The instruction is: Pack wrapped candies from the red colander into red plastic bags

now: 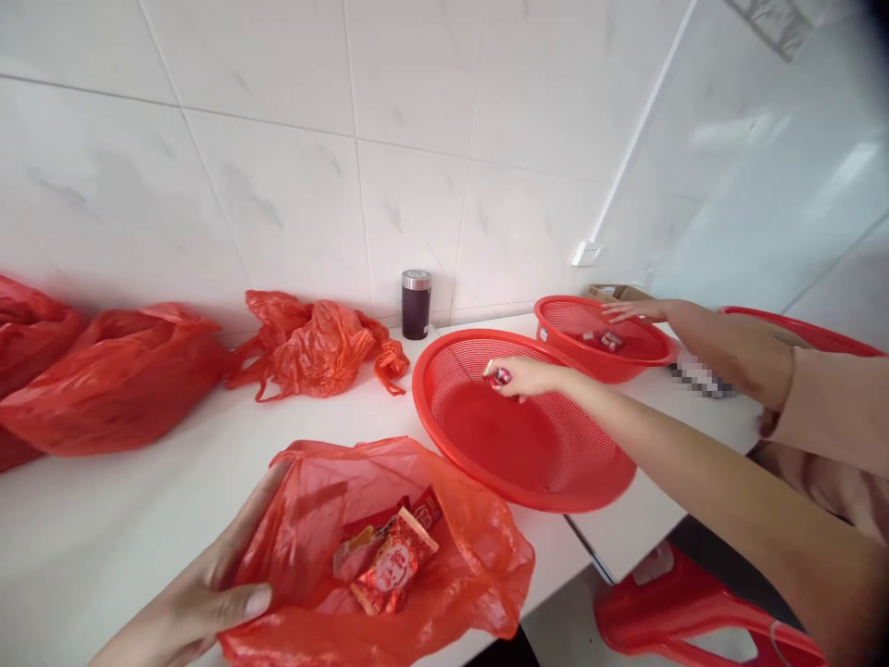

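My left hand (201,584) grips the edge of an open red plastic bag (458,547) at the near edge of the counter. Inside the bag lie red and gold wrapped packets (394,565). My right hand (520,376) reaches over a round red mesh basket (479,357), pinching a small red-wrapped sweet (498,377) above its far side. Beyond it, a co-worker's hand (629,310) in a beige sleeve rests over a second red basket (576,315) holding several sweets.
Full red plastic bags (118,371) and a crumpled one (312,347) lie along the tiled wall, near a dark canister with a silver lid (416,306). A white counter (139,519) bears everything. A third red basket (806,329) and a red stool (694,602) stand to the right.
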Available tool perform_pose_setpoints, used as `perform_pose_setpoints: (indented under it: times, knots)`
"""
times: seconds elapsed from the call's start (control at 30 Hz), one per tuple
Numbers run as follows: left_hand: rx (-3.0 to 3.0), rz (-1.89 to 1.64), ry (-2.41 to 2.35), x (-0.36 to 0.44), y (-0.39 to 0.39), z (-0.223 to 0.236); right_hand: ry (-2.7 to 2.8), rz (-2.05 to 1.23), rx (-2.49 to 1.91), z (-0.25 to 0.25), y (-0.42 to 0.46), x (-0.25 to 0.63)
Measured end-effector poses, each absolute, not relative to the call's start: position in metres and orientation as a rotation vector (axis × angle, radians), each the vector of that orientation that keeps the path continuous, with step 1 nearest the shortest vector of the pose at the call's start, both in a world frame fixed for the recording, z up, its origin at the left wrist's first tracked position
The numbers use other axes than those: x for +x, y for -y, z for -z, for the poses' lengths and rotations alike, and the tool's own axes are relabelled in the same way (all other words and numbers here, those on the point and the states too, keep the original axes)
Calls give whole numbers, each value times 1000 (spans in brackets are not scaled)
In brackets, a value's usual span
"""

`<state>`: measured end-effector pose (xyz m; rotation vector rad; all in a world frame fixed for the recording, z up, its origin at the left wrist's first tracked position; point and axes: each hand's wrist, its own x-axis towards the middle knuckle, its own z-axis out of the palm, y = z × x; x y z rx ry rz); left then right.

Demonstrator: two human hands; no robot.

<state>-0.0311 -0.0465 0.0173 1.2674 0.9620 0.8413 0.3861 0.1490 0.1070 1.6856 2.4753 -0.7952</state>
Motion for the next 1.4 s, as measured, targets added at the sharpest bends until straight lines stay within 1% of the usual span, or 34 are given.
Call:
perform_pose_setpoints:
  times: [0.07,0.13,0.17,0.2,0.23,0.27,0.4,0.5,0.67,0.73,0.83,0.97,1.03,1.1,1.17,1.23,1.27,1.33,1.4]
  knots:
    - [1131,-869,-981,-28,47,-17,-2633,931,1604,-135,-129,361]
    - [1094,-901,-964,-25,48,-20,-2844,1324,1357,-161,-98,329]
    - [1108,-912,-958,-24,48,-23,-2880,1430,1243,-171,-80,312]
    - [1126,-918,-958,-23,49,-25,-2896,1449,1151,-177,-61,296]
    - [1138,-917,-962,-23,49,-26,-2927,1381,1059,-179,-43,280]
    - [1145,-912,-968,-23,50,-27,-2969,1244,1007,-179,-28,267]
    - [1187,-920,-981,-28,46,-26,-3108,597,1006,-162,4,241]
    - [1297,-948,-1125,-29,40,-31,-3098,412,993,-162,8,250]
    - [1314,-991,-1424,-24,45,-52,-2985,440,1143,-174,18,296]
    - [1238,-1058,-1472,-26,55,-53,-2942,450,1293,-166,24,318]
    - [1134,-1157,-1494,-36,70,-42,-2819,399,1463,-139,27,349]
    - [1008,-1078,-1493,-50,79,-27,-2748,243,1674,-109,11,377]
    - [978,-1018,-1495,-50,81,-26,-2761,133,1804,-106,2,384]
    - [997,-955,-1493,-46,84,-29,-2849,126,1875,-110,1,384]
    - [1058,-911,-1508,-38,88,-35,-3006,303,1831,-118,12,377]
    - [1128,-912,-1566,-30,94,-42,-3142,542,1622,-125,31,366]
    - [1160,-926,-1601,-27,97,-46,-3185,605,1476,-128,42,359]
    - [1210,-966,-1657,-25,104,-52,-3222,560,1218,-130,58,345]
    - [1239,-1024,-1693,-27,110,-58,-3184,405,1129,-128,62,335]
